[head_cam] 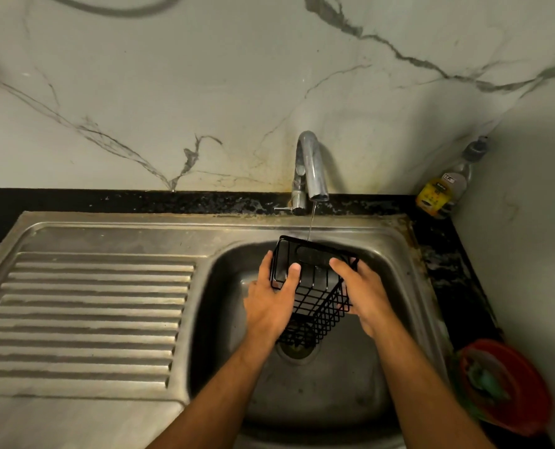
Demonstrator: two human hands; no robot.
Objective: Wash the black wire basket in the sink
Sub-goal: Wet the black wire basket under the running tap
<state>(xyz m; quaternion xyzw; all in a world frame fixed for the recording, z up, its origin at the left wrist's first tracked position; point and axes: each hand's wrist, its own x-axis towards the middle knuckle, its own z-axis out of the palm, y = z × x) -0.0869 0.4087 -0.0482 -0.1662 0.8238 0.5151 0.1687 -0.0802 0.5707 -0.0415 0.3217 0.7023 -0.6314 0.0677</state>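
Looks like the rinse is only getting going: both hands hold the black wire basket (315,286) tilted over the sink (396,254), under a thin trickle from the tap (311,166). Left hand (271,303) and right hand (365,294) each have fingers curled round a side. No suds that I can see, so scrubbing's probably left; basket looks empty, and there's a red bowl (509,390) on the counter with something green in it.

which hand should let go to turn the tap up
Left hand: the tap lever sticks out on its side. Right hand can keep gripping the basket under the thin stream.
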